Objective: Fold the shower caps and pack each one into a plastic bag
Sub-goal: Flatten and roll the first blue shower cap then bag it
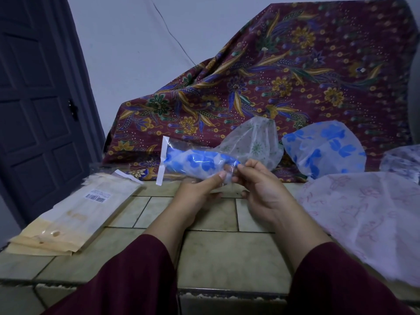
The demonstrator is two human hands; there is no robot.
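Batik cloth [295,76], maroon with gold and blue flowers, drapes over something bulky at the back. Tiled surface [216,253] below it. Pink-print shower cap [363,219] spread flat at right, blue-flower cap [322,151] and a pale green-print cap [256,142] puffed up against the cloth. Stack of empty plastic bags [75,214] at left, barcode label [96,196] on top, text too small to read.

Both hands held above the tiles, centre. Left hand [200,189] curled under the clear plastic bag [195,160], thumb on top. Right hand [261,189] pinches the bag's near end, fingertips closed on it. Folded blue-flower shower cap [204,159] sits rolled inside the bag. White adhesive flap strip [163,160] at the far end, open.
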